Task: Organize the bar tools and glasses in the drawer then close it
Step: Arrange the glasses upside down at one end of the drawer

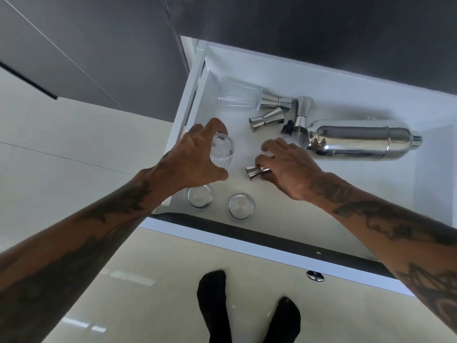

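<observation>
A white drawer (333, 78) stands pulled open from a dark cabinet front, seen from above by the person working in it. The left hand (195, 157) reaches in near the drawer's left edge, its fingers curled around the rim of a ribbed glass (222, 151) that it holds upright, close to the left wall. The right hand (289, 167) is near the middle of the drawer floor, fingers closed on a small steel jigger (254, 170) that lies on its side, one flared end poking out toward the left. Between the two hands there is a narrow strip of bare white floor. Two more ribbed glasses (199, 198) (241, 206) stand upright side by side in the front left corner, just inside the front edge. Toward the back left corner a taller ribbed glass (237, 96) lies on its side, its base touching or nearly touching a jigger (277, 102). A second jigger (265, 118) lies angled just in front of it, and a third (303, 110) lies beside them, running toward a large polished shaker (358, 143) that lies on its side across the middle right. A small black object (286, 127) sits by the shaker's shoulder; what it is cannot be made out. The right side and the front right corner of the drawer are bare, as is a band along the back wall. A round metal knob (314, 275) shows on the drawer front, above a glossy pale floor (160, 268) and two feet in black socks (215, 300).
</observation>
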The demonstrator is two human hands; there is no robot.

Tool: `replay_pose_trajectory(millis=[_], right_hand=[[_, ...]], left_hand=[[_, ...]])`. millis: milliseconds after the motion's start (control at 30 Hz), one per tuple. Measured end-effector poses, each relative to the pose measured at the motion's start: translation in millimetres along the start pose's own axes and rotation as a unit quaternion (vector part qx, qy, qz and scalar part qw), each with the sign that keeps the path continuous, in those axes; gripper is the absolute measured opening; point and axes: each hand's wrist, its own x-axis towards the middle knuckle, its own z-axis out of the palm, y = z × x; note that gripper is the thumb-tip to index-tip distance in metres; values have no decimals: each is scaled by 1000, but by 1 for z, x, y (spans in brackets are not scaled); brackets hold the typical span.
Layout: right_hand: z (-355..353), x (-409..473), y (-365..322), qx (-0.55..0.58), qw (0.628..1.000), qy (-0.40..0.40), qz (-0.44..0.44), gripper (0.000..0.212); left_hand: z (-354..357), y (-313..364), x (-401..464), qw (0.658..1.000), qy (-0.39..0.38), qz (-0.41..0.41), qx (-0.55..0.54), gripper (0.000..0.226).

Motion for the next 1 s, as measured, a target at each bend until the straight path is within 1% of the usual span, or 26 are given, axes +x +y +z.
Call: replay_pose_trajectory(millis=[167, 300, 400, 500, 533, 567, 633, 667, 700, 733, 833, 900, 967, 1000], right_hand=[[1, -20, 7, -61, 997, -21, 35, 38], [1, -26, 8, -96, 989, -51, 104, 40], [-3, -33, 17, -94, 979, -94, 153, 40], [-22, -28, 20, -105, 965, -162, 177, 48], [-30, -22, 19, -86, 967, -151, 186, 47], [-39, -13, 18, -44, 973, -113, 196, 46], [-55, 14, 13, 50, 978, 8, 203, 43], [-62, 32, 11, 76, 975, 60, 202, 43], [-67, 52, 9, 87, 971, 93, 200, 46], [-70, 72, 6, 91, 970, 104, 198, 50], [-64, 111, -1, 83, 970, 89, 209, 59], [-52, 120, -3, 35, 969, 104, 219, 60], [-42, 120, -2, -16, 971, 112, 212, 61], [-40, 120, -1, -23, 971, 115, 208, 62]], left_hand=[[5, -1, -8, 999, -15, -4, 29, 69], [9, 2, -11, 998, -30, 5, 60, 72], [9, 3, -9, 996, -46, -1, 78, 72], [10, 1, -6, 996, -64, -27, 57, 67], [11, 1, -5, 996, -65, -33, 47, 64], [12, 1, -5, 996, -65, -39, 37, 62], [13, 0, -3, 997, -61, -47, 22, 60], [13, -1, -2, 997, -59, -46, 21, 60], [14, -2, -2, 997, -59, -45, 23, 61], [14, -3, -2, 997, -59, -45, 24, 61], [14, -4, -3, 997, -55, -46, 19, 64], [14, -4, -3, 998, -45, -51, 4, 69], [14, -3, -5, 997, -35, -61, -27, 75], [13, -3, -6, 997, -30, -64, -43, 78]])
